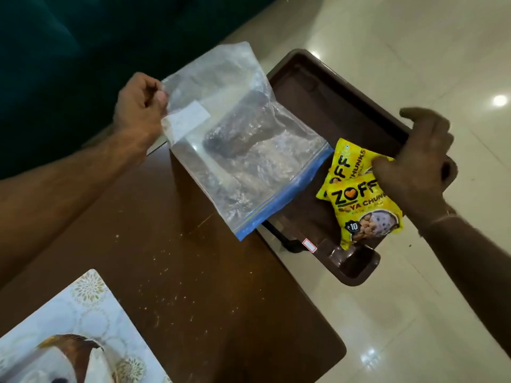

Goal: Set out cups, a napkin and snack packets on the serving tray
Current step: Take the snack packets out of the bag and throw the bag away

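Brown plastic serving tray (318, 87), rectangular with moulded handles, lying on the dark wooden bench (166, 272) and overhanging its far edge above the pale tiled floor (414, 313).

Step in hand, by judgement: placing snack packets. No cups and no napkin visible on the tray.

Tray contents:
- Two yellow foil snack packets (362, 208) printed "ZOFF Soya Chunks", overlapping, at the tray's right near corner. Lower packet reaching toward the near handle recess.
- Remaining tray floor bare where visible; part hidden behind the bag.

Right hand (414, 167): resting on the upper edges of both packets, at the tray's right rim. Thumb pressed against the packets, fingers half curled over the rim. Grip state on the packets: cannot tell whether clenched or merely resting.

Left hand (138, 109): grip clenched, pinching one corner of a clear zip-seal plastic bag (243, 150) with a blue closure strip. Bag held above the tray's left side, hanging slantwise, closure end lowest and toward the tray's near edge. White label near the pinched corner. Bag contents: dark and pale crinkled shapes, not identifiable.

Patterned white placemat (63, 327) well apart from the tray, at the bench's near corner.

Next move, by judgement: release packets, square them flat inside the rim. Keep the bag's contents clear of the overhanging edge. Fetch cups and napkin afterwards.
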Motion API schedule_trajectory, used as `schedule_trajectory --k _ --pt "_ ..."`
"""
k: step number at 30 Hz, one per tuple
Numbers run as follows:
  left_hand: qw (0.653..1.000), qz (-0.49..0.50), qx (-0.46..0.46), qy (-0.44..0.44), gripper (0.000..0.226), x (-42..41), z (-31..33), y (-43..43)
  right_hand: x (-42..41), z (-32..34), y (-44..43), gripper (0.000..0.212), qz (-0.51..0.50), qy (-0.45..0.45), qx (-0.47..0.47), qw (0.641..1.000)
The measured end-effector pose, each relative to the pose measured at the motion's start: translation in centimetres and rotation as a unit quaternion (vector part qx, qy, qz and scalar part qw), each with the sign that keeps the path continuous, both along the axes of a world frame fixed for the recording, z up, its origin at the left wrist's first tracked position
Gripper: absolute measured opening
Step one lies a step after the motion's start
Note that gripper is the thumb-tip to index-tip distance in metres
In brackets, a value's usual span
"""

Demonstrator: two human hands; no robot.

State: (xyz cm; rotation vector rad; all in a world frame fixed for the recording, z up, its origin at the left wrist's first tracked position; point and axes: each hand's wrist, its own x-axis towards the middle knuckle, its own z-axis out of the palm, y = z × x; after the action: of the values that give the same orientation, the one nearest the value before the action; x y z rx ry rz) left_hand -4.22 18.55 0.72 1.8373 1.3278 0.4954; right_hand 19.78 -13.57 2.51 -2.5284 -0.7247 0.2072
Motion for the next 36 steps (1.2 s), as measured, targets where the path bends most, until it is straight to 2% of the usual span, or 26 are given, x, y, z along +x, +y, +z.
schedule_trajectory --k 1,2,3,5,7,9,11,12,14,17,19,21,24,26,28,30,33,34,36 --pt "1.000 -0.018 0.000 -0.006 0.010 -0.3 0.1 -0.1 -0.5 0.5 2.1 0.065 0.033 -0.003 0.051 0.998" --pt "0.999 -0.032 -0.002 -0.014 0.010 -0.6 0.0 -0.2 -0.7 0.7 4.4 0.063 0.075 0.036 0.092 0.992" --pt "0.999 -0.042 -0.004 -0.022 0.010 -0.9 0.0 -0.3 -1.0 0.9 6.9 0.068 0.118 0.119 0.113 0.979" --pt "0.998 -0.048 -0.001 -0.032 0.009 -1.4 -0.1 -0.4 -1.5 0.6 11.6 0.086 0.167 0.331 0.103 0.923" --pt "0.999 -0.009 -0.007 -0.038 0.008 -2.1 -0.4 -0.8 -2.1 -0.5 15.2 0.095 0.176 0.453 0.053 0.873" --pt "0.990 0.097 -0.076 -0.073 0.026 -2.6 -0.8 -1.9 -2.2 -1.8 17.0 0.085 0.192 0.461 -0.001 0.866" --pt "0.931 0.186 -0.271 -0.156 0.054 -3.3 -0.4 -3.9 -2.3 -2.9 17.4 0.060 0.224 0.451 -0.024 0.863" --pt "0.898 0.197 -0.346 -0.187 0.061 -3.6 -0.2 -5.2 -2.4 -3.2 17.3 0.052 0.233 0.453 -0.028 0.860" --pt "0.861 0.194 -0.413 -0.222 0.065 -4.3 -0.4 -7.7 -2.4 -3.5 16.6 0.053 0.236 0.477 -0.013 0.846" --pt "0.837 0.169 -0.475 -0.213 0.058 -5.0 -0.9 -10.9 -2.7 -3.5 16.2 0.070 0.178 0.578 0.024 0.796" --pt "0.832 0.149 -0.498 -0.193 0.040 -5.1 -1.2 -12.1 -2.2 -3.4 16.2 0.062 0.149 0.592 0.008 0.792" --pt "0.817 0.172 -0.504 -0.219 0.022 -5.0 -1.0 -12.5 -2.0 -3.3 15.6 0.051 0.176 0.588 -0.063 0.787" --pt "0.799 0.183 -0.508 -0.264 0.011 -5.6 0.1 -11.6 -2.6 -2.8 14.2 0.050 0.193 0.620 -0.120 0.751" --pt "0.804 0.156 -0.499 -0.284 0.010 -6.5 1.4 -10.7 -3.5 -1.7 13.7 0.036 0.189 0.666 -0.082 0.717" --pt "0.808 0.124 -0.491 -0.300 0.021 -7.8 3.0 -9.7 -4.8 -0.2 13.7 0.015 0.201 0.693 -0.037 0.691" --pt "0.805 0.107 -0.483 -0.327 0.030 -9.6 4.9 -8.5 -6.2 1.7 14.4 0.023 0.215 0.697 0.009 0.684" --pt "0.809 0.104 -0.465 -0.344 0.023 -12.9 9.4 -6.1 -8.9 6.7 16.8 0.034 0.212 0.718 0.071 0.659" --pt "0.815 0.100 -0.454 -0.345 0.021 -13.8 10.8 -5.3 -9.8 8.4 17.7 0.037 0.217 0.716 0.079 0.659" --pt "0.831 0.089 -0.425 -0.347 0.020 -16.1 14.6 -3.5 -12.2 12.8 19.8 0.031 0.256 0.675 0.084 0.687"
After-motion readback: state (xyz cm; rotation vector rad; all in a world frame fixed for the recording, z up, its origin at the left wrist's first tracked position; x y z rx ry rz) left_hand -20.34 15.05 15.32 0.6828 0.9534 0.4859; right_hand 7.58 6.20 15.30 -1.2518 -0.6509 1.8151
